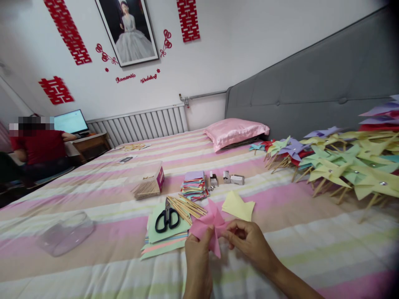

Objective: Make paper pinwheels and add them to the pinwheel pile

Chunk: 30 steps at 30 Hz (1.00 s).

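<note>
A pink paper pinwheel (213, 216) is held up over the striped bed, its points folded in toward the middle. My left hand (199, 249) grips it with the thumb pressed at the centre. On its right side, my right hand (246, 238) pinches one blade between thumb and fingers. Just beyond lies a pale yellow piece of paper (239, 205). Left of my hands, dark-handled scissors (167, 218) rest on a stack of coloured paper (162, 245). Several thin wooden sticks (187, 206) lie beside the scissors.
Finished pinwheels on sticks (343, 162) are heaped at the right. Farther back are a clear box of sticks (149, 185), a pile of small coloured papers (195, 185), small boxes (233, 178) and a pink pillow (237, 131). A clear plastic container (67, 234) lies left. A person (43, 145) sits by a monitor.
</note>
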Tool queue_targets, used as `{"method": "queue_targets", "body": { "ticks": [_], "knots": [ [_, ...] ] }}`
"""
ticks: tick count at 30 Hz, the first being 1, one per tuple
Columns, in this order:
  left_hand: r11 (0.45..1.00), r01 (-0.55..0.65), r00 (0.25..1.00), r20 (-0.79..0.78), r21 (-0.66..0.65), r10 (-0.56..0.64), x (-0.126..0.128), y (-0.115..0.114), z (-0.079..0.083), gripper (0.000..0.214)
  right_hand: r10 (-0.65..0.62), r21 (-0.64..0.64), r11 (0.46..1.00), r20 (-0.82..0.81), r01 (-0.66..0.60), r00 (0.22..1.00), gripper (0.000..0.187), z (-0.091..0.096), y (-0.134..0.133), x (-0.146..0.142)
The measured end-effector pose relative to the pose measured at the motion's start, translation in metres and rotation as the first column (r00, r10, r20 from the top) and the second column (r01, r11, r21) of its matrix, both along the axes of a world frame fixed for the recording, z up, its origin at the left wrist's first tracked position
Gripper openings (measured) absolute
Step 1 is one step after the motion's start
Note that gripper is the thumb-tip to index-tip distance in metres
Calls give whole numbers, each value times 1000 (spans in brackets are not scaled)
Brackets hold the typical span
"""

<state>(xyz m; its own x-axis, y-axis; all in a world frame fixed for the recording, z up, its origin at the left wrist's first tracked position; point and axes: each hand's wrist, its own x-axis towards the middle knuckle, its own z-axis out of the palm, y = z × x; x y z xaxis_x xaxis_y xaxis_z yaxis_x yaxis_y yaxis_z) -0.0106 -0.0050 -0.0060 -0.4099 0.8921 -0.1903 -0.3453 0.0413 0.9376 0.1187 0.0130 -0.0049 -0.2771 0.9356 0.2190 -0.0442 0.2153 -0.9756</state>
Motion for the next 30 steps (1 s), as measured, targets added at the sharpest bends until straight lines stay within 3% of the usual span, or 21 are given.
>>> {"method": "queue_targets", "body": {
  "ticks": [10, 24, 30],
  "knots": [
    [1000, -2, 996, -88, 17, 3, -1, 4, -8, 25, -47, -60, 997, -8, 46, 999, 24, -4, 1, 0],
    [999, 18, 999, -35, 33, -17, 3, -1, 4, 22, -53, -78, 996, -7, 53, 999, 32, 3, 0, 0],
    [999, 36, 999, 1, 28, -36, 3, -2, 8, 23, -83, -91, 993, -84, 75, 993, 32, 5, 1, 1]
  ]
}}
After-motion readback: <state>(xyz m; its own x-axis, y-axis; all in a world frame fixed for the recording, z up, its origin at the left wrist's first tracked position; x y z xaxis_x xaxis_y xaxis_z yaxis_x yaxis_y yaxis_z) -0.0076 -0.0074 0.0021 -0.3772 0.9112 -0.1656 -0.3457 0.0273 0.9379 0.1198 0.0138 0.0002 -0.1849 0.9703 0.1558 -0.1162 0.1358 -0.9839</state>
